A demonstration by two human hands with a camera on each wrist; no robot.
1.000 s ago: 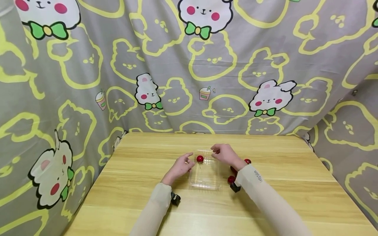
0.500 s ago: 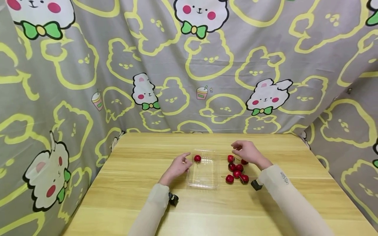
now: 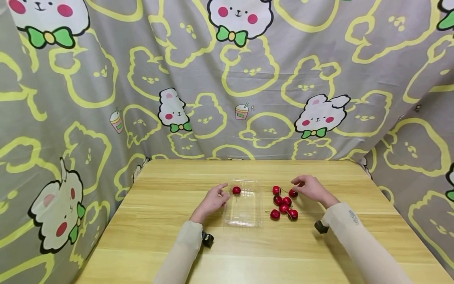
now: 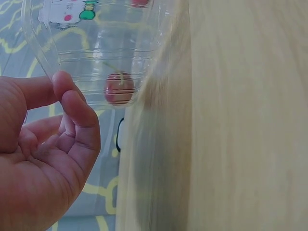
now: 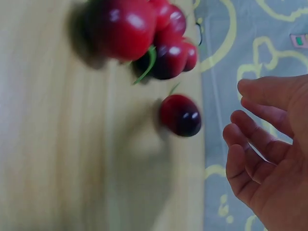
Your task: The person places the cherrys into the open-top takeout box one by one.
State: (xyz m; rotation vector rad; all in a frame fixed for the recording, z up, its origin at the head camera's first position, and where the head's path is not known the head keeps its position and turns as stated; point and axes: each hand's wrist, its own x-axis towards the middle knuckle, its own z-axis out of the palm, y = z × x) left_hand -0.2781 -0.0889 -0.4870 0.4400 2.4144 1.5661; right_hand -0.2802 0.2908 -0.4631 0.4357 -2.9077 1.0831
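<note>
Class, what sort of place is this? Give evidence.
Probably a curtained-off recording corner: cartoon-print curtains hang behind and beside a wood-grain table, and small black cameras are worn on both wrists.

— See anything at twelve o'clock in the head view?
— Yes, see a grey curtain [image 3: 213, 85] with yellow animal outlines, plus a white animal head [image 3: 244, 20] with pink cheeks and a green bow.
— And at one?
— Can see a printed drink cup [image 3: 242, 112]. Can spot a second cup [image 3: 116, 121] near nine, and a tilted white figure [image 3: 58, 209] around eight.
— And at six?
— Can see a wood-grained table [image 3: 255, 256], reaching back to the curtain.
</note>
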